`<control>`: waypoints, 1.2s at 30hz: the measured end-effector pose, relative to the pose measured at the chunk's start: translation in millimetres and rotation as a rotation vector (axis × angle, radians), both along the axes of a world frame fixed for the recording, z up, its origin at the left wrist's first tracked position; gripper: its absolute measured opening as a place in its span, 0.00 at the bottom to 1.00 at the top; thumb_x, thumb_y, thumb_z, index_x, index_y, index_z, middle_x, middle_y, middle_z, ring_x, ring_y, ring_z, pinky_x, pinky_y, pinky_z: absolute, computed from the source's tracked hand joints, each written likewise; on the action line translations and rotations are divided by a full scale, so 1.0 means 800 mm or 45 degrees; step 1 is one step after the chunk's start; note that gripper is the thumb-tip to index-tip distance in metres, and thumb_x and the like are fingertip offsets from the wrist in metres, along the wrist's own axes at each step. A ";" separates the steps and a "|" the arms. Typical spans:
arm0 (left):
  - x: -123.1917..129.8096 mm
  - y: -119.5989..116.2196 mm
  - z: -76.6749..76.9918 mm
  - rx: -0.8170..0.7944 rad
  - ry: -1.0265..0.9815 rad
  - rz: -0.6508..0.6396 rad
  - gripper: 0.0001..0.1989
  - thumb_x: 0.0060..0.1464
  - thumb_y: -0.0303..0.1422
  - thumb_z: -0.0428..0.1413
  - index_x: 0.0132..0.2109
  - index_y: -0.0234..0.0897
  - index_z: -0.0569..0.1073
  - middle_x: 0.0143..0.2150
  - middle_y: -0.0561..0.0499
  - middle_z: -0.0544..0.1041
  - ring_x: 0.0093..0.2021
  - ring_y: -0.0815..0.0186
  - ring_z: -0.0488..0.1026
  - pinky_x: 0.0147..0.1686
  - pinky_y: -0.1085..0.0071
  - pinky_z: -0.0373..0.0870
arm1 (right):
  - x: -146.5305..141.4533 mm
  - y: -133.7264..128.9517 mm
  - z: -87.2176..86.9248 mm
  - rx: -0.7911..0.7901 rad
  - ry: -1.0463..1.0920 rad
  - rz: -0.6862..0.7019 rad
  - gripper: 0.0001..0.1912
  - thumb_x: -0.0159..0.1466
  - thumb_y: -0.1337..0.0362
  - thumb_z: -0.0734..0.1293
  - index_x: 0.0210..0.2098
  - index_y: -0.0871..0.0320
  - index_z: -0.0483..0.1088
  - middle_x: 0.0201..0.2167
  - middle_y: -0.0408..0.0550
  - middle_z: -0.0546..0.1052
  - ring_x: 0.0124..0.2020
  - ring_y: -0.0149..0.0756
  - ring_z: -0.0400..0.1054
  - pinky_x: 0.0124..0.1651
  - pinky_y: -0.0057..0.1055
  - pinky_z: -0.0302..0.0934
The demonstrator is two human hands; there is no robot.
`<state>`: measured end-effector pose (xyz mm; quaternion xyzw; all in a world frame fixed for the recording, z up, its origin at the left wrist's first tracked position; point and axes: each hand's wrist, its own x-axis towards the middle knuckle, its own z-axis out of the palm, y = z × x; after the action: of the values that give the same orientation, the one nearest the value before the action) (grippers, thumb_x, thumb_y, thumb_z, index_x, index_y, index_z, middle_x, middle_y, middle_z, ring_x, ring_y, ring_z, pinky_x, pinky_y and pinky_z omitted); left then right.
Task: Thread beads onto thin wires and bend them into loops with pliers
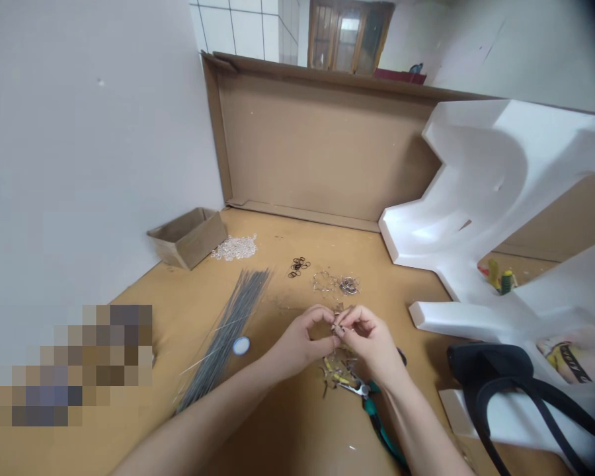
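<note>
My left hand (310, 340) and my right hand (369, 334) meet over the middle of the table. Both are closed, thumb against fingers, on a small brownish piece (339, 328) too small to make out. Beneath them lie small yellow and dark scraps (333, 375). Green-handled pliers (371, 406) rest partly under my right forearm. Beyond my hands are a coil of silvery wire pieces (349, 285) and several small black rings (297, 266). A bundle of thin grey rods (233, 330) lies to the left, with a round white-and-blue lid (240, 346) beside it.
An open cardboard box (191, 241) stands at the back left beside a pile of clear bits (235, 247). A large cardboard panel (327, 149) closes the back. White foam (476, 172) and a black strapped object (493, 363) occupy the right. The lower left is pixelated.
</note>
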<state>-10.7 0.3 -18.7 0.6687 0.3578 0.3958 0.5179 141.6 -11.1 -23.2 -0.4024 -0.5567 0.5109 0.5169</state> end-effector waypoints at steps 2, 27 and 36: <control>0.001 -0.003 0.004 0.042 0.076 0.037 0.02 0.47 0.28 0.54 0.29 0.34 0.67 0.31 0.52 0.67 0.37 0.68 0.65 0.40 0.71 0.61 | 0.002 -0.003 0.004 0.080 -0.114 -0.036 0.06 0.53 0.70 0.67 0.25 0.56 0.64 0.28 0.44 0.72 0.32 0.33 0.65 0.38 0.30 0.58; -0.004 -0.008 0.004 0.237 0.120 0.202 0.11 0.56 0.36 0.47 0.31 0.36 0.70 0.30 0.52 0.70 0.35 0.68 0.65 0.39 0.72 0.60 | -0.002 -0.007 0.001 1.230 -0.804 -0.412 0.15 0.52 0.80 0.64 0.34 0.56 0.65 0.31 0.48 0.74 0.33 0.36 0.65 0.36 0.39 0.60; -0.007 -0.005 0.012 0.467 0.178 0.183 0.07 0.54 0.30 0.48 0.30 0.37 0.69 0.30 0.52 0.72 0.33 0.69 0.66 0.42 0.67 0.60 | 0.001 -0.008 0.004 1.231 -0.774 -0.355 0.17 0.51 0.80 0.65 0.35 0.55 0.65 0.32 0.48 0.74 0.33 0.36 0.65 0.35 0.39 0.61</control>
<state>-16.0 -3.9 -9.3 0.7504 0.3615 0.4428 0.3319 142.0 -17.2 -19.7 -0.3188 -0.7916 -0.0121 0.5212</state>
